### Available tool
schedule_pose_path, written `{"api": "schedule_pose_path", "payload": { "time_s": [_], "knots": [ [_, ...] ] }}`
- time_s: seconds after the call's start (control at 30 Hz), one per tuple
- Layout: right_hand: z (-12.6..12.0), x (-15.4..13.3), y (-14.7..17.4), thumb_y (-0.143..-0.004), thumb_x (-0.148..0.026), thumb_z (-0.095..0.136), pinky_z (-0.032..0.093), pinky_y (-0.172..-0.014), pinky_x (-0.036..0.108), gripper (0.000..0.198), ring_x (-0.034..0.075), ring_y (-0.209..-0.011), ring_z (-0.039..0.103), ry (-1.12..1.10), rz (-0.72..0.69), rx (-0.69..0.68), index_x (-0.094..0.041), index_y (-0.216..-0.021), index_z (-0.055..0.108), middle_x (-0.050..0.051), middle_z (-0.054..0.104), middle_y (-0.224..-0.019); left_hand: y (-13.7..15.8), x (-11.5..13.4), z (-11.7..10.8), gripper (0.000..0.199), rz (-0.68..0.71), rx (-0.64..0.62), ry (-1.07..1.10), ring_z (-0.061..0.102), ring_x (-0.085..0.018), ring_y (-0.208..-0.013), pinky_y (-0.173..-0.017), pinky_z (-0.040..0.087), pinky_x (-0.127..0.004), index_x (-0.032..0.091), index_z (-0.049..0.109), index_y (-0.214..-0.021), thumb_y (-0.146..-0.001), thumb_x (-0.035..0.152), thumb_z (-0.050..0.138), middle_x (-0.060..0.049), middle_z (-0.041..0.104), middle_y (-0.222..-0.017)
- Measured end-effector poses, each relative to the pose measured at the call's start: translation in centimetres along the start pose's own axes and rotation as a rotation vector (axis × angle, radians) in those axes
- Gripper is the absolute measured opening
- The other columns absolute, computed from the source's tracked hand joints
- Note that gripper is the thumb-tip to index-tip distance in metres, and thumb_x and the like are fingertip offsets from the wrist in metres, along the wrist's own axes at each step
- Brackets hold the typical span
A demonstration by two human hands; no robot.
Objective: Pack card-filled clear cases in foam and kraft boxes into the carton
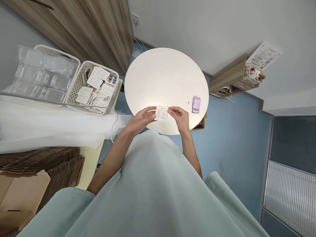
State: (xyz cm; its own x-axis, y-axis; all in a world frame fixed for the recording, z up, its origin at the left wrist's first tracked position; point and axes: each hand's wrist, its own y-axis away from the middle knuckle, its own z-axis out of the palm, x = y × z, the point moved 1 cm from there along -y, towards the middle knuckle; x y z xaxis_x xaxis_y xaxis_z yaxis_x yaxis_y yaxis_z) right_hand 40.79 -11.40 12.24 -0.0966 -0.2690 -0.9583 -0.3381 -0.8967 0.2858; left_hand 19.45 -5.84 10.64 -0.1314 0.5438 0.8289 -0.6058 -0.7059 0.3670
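Observation:
Between my two hands is a small white printed card (162,112) with rounded corners, held over the near part of a round white table (158,72). My left hand (142,120) pinches the card's left edge between thumb and fingers. On the other side, my right hand (179,118) grips its upper right corner with thumb and fingertips. Rows of small dark text face up, too small to read. To the right of my right hand a phone (196,104) with a lit, blurred screen lies on the table.
At left, a white basket (115,95) holds many similar cards, beside another basket (76,62) of clear plastic packs. A grey cable (113,126) hangs near white wrapping sheet (61,125). Folded cardboard boxes (66,164) lie lower left. A wooden shelf unit (228,76) stands right.

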Motion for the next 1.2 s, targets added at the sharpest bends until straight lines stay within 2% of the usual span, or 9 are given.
{"api": "schedule_pose_path", "payload": {
  "time_s": [0.1,0.2,0.27,0.4,0.6,0.7,0.83,0.97,1.2],
  "knots": [
    [0.2,0.0,0.0,-0.079,-0.057,0.096,0.065,-0.107,0.046,0.035,0.026,-0.110,0.079,-0.036,0.004,-0.052,-0.028,-0.096,0.084,0.003,0.086,-0.110,0.1,-0.1,0.6,0.074,-0.058,-0.208,0.126,0.070,-0.042,-0.140,-0.122,0.053,-0.062,0.023,0.080,-0.135,-0.081,0.071,0.093,-0.019,0.078,-0.141],
    [0.5,0.1,0.0,-0.079,-0.060,0.095,0.065,-0.108,0.046,0.038,0.027,-0.113,0.079,-0.030,0.006,-0.059,-0.028,-0.097,0.083,0.004,0.086,-0.111,0.0,-0.2,1.2,0.074,-0.067,-0.263,0.163,0.070,-0.044,-0.140,-0.127,0.048,-0.064,0.022,0.083,-0.135,-0.080,0.072,0.094,-0.019,0.077,-0.144],
    [0.7,0.1,0.1,-0.081,-0.063,0.093,0.063,-0.111,0.046,0.040,0.028,-0.121,0.078,0.000,-0.012,-0.044,-0.028,-0.098,0.083,0.005,0.085,-0.117,0.0,-0.2,1.5,0.073,-0.063,-0.200,0.122,0.071,-0.043,-0.139,-0.129,0.046,-0.064,0.022,0.084,-0.134,-0.080,0.069,0.095,-0.019,0.077,-0.144],
    [1.0,-0.2,0.6,-0.088,-0.066,0.086,0.063,-0.108,0.043,0.039,0.029,-0.132,0.073,0.066,-0.074,-0.014,-0.028,-0.096,0.082,0.007,0.083,-0.127,-0.2,-0.5,1.6,0.077,-0.038,0.075,-0.052,0.073,-0.039,-0.134,-0.125,0.050,-0.060,0.023,0.080,-0.139,-0.075,0.062,0.100,-0.016,0.078,-0.143],
    [1.9,-0.4,1.5,-0.088,-0.066,0.084,0.065,-0.095,0.039,0.040,0.026,-0.109,0.077,0.177,-0.016,0.008,-0.026,-0.096,0.082,0.006,0.083,-0.110,-0.7,-1.5,1.8,0.085,0.080,0.310,-0.335,0.076,-0.033,-0.124,-0.116,0.060,-0.050,0.023,0.076,-0.136,-0.064,0.059,0.103,-0.013,0.078,-0.137],
    [1.9,-0.3,1.4,-0.090,-0.066,0.080,0.065,-0.091,0.037,0.041,0.025,-0.104,0.075,0.203,-0.003,0.070,-0.025,-0.089,0.079,0.006,0.081,-0.103,-0.5,-1.7,1.9,0.081,0.119,0.326,-0.374,0.076,-0.030,-0.121,-0.115,0.060,-0.048,0.024,0.076,-0.136,-0.067,0.060,0.100,-0.012,0.075,-0.142],
    [0.8,-0.3,0.6,-0.088,-0.061,0.081,0.063,-0.090,0.037,0.037,0.023,-0.098,0.073,0.170,0.004,0.108,-0.024,-0.086,0.077,0.005,0.079,-0.097,-0.2,-1.6,1.5,0.066,0.107,0.342,-0.260,0.078,-0.029,-0.109,-0.107,0.063,-0.046,0.019,0.079,-0.123,-0.079,0.067,0.091,-0.012,0.082,-0.116],
    [-0.1,-0.1,0.1,-0.086,-0.056,0.083,0.062,-0.086,0.036,0.033,0.021,-0.093,0.071,0.114,0.038,0.063,-0.024,-0.084,0.078,0.003,0.078,-0.091,0.1,-1.3,1.2,0.067,0.089,0.353,-0.217,0.079,-0.026,-0.094,-0.097,0.065,-0.044,0.019,0.079,-0.117,-0.075,0.068,0.094,-0.009,0.081,-0.101],
    [-0.2,0.5,0.1,-0.086,-0.061,0.081,0.061,-0.086,0.036,0.037,0.021,-0.095,0.071,0.139,0.044,0.046,-0.024,-0.086,0.078,0.003,0.078,-0.093,0.1,-1.4,1.3,0.067,0.091,0.350,-0.218,0.080,-0.026,-0.092,-0.094,0.065,-0.043,0.020,0.078,-0.116,-0.075,0.070,0.093,-0.009,0.081,-0.100]
  ]
}}
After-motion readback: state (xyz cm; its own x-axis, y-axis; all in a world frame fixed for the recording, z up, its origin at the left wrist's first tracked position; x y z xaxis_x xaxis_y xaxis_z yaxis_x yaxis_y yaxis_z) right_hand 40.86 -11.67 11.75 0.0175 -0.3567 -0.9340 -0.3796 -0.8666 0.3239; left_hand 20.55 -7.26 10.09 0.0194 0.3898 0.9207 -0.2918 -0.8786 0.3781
